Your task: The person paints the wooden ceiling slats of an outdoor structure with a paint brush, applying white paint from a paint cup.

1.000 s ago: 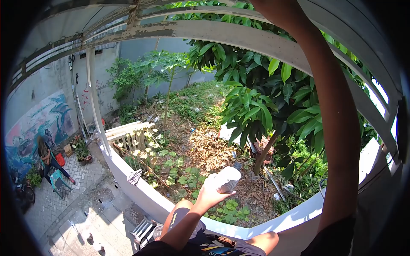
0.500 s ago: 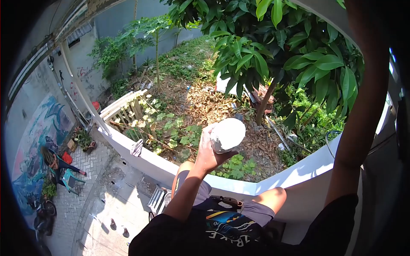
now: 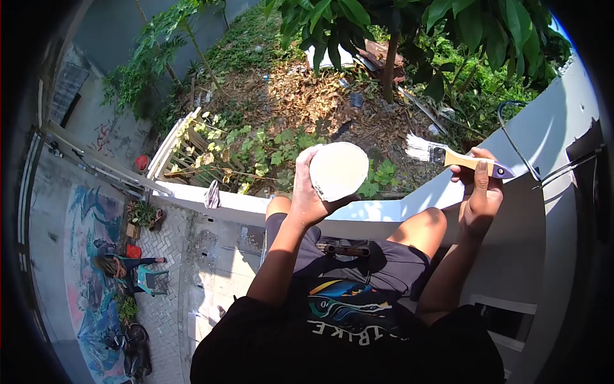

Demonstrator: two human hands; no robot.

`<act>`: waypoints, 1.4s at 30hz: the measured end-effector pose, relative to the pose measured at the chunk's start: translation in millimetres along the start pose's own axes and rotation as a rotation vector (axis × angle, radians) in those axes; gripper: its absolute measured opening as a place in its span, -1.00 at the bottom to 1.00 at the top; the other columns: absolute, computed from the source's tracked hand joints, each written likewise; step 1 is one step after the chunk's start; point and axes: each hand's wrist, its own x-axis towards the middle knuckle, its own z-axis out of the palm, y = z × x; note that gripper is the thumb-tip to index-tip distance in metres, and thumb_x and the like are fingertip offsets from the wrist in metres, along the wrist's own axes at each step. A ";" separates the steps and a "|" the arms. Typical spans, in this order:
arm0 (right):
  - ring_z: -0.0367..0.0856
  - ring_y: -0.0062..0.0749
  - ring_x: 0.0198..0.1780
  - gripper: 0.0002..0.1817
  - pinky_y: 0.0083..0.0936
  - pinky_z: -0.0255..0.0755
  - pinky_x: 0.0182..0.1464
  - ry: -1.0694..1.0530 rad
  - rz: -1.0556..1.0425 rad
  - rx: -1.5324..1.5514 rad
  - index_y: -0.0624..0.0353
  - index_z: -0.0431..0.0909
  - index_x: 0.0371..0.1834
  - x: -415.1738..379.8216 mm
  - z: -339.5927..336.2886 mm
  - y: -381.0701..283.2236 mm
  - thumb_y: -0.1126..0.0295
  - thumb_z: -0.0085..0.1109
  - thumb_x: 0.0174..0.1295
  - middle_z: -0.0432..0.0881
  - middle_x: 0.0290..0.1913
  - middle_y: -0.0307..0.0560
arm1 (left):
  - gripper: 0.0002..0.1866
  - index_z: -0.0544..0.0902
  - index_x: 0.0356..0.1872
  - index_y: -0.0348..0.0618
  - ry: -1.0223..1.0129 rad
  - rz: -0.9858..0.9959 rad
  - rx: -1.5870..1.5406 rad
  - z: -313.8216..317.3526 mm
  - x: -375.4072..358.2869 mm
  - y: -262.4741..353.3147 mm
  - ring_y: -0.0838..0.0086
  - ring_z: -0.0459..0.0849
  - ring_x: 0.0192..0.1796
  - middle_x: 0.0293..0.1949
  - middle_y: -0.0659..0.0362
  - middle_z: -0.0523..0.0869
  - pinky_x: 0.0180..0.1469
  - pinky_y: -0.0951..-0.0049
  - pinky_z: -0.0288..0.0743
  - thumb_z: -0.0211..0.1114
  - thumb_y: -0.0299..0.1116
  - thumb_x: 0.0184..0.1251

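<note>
My left hand [image 3: 309,195] is wrapped round a round container of white paint [image 3: 339,170], held up in front of my chest. To the right, my right hand [image 3: 481,189] grips the handle of a paintbrush [image 3: 457,158]. The brush lies almost level, its white-coated bristles pointing left towards the container, with a gap between the two. Its handle is pale yellow with a purple end.
A white-topped curved wall [image 3: 422,198] runs in front of my knees, with a cloth [image 3: 212,194] on it at left. Black cables [image 3: 511,131] hang at right. Beyond are a garden and tree; far below left, a person [image 3: 121,267] sits on a green chair [image 3: 152,280].
My right arm has come down from its raised position, and the hand with the brush now shows. The view has shifted, and the container appears higher in it, still in my left hand.
</note>
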 end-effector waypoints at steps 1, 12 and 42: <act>0.80 -0.25 -0.19 -0.54 -0.40 0.70 -0.18 0.017 0.049 -0.014 0.44 0.53 0.23 -6.1 -6.2 6.6 0.18 0.16 0.59 0.66 -0.07 0.07 | 0.30 0.24 0.48 -0.25 -0.021 -0.009 -0.004 6.1 -5.0 -2.2 0.14 0.51 0.37 0.34 -0.01 0.39 0.41 0.15 0.44 0.85 0.08 -0.27; 0.79 -0.14 -0.16 -0.63 -0.27 0.77 -0.09 -0.124 -0.156 0.002 0.44 0.55 0.16 -33.7 -22.0 -21.8 0.29 0.19 0.55 0.54 -0.01 0.11 | 0.30 0.22 0.47 -0.24 -0.148 -0.068 -0.130 37.3 -19.2 -0.1 0.17 0.51 0.37 0.34 -0.01 0.41 0.40 0.17 0.44 0.88 -0.02 -0.30; 0.67 -0.56 -0.25 -0.88 -0.63 0.51 -0.21 -0.276 0.038 -0.348 0.34 0.68 -0.11 -41.8 58.0 28.5 0.56 0.35 0.35 0.69 -0.17 -0.13 | 0.08 0.37 0.38 -0.21 -0.090 0.070 0.252 38.1 -12.1 6.8 0.02 0.56 0.27 0.21 -0.06 0.55 0.31 0.10 0.50 0.83 -0.15 -0.22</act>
